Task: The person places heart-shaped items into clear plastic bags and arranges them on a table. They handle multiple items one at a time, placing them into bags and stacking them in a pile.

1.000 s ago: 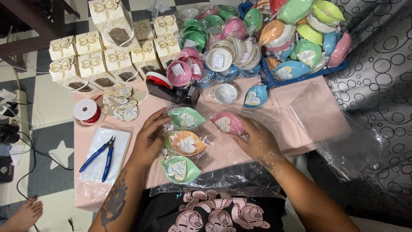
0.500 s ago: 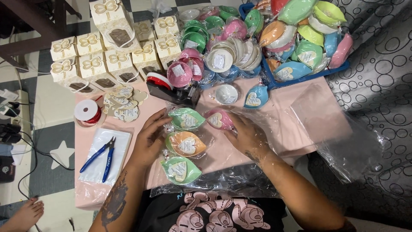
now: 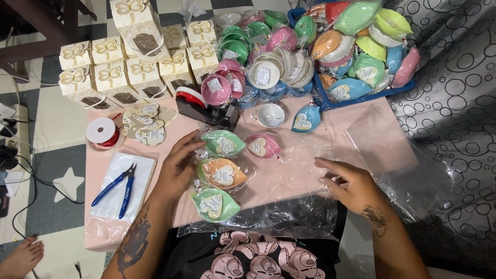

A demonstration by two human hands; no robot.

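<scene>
Pink table [image 3: 289,178] w/ wrapped dishes [image 3: 222,173], pliers [image 3: 116,187]; both hands [image 3: 178,168] spread, empty.

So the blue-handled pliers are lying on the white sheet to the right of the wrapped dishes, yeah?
Not quite. The head view shows the blue-handled pliers lying on the white sheet, but to the left of the wrapped dishes, beyond the left hand.

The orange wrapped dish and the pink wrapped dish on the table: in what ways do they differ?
The orange wrapped dish lies beside the left hand, whose fingers reach it; the pink wrapped dish lies apart from both hands. The orange one sits in a column between two green dishes; the pink one lies to the side of that column. Both are leaf-shaped, wrapped in clear film, and carry a pale heart tag.
</scene>
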